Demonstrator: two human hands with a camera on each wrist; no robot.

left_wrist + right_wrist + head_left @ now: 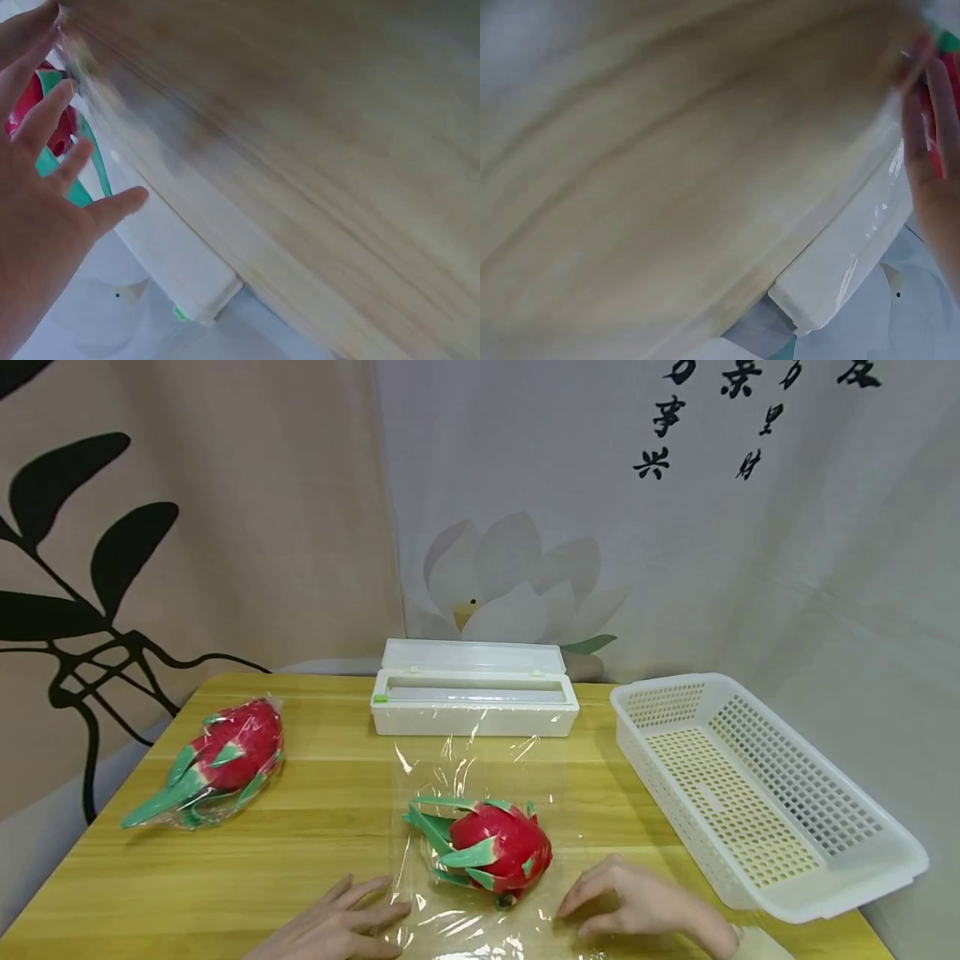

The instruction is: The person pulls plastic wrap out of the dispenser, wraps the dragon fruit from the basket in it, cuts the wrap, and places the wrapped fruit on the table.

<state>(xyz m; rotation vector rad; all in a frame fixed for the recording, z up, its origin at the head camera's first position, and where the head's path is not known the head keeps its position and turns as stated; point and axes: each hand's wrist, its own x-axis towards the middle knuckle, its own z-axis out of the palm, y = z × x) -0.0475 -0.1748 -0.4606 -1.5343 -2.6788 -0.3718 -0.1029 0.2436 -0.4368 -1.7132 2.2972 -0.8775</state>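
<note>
A red dragon fruit with green scales (pixel 501 847) lies on a clear sheet of plastic wrap (pixel 472 768) at the front middle of the table. Fingers spread, my left hand (pixel 337 922) reaches the sheet's left edge; the left wrist view also shows that hand (pixel 49 172) with fingers apart. On the other side, my right hand (pixel 637 902) has its bent fingertips at the sheet's right edge. Its fingers look fairly straight in the right wrist view, beside the red fruit (pixel 951 71). Neither hand touches the fruit in the head view.
Behind the sheet stands a white wrap dispenser (pixel 476 718), its lid raised. A second dragon fruit (pixel 240 747), covered in clear wrap, lies at the left of the wooden table (pixel 330 827). A white perforated basket (pixel 675 802) stands at the right. Printed curtain (pixel 300 510) hangs behind.
</note>
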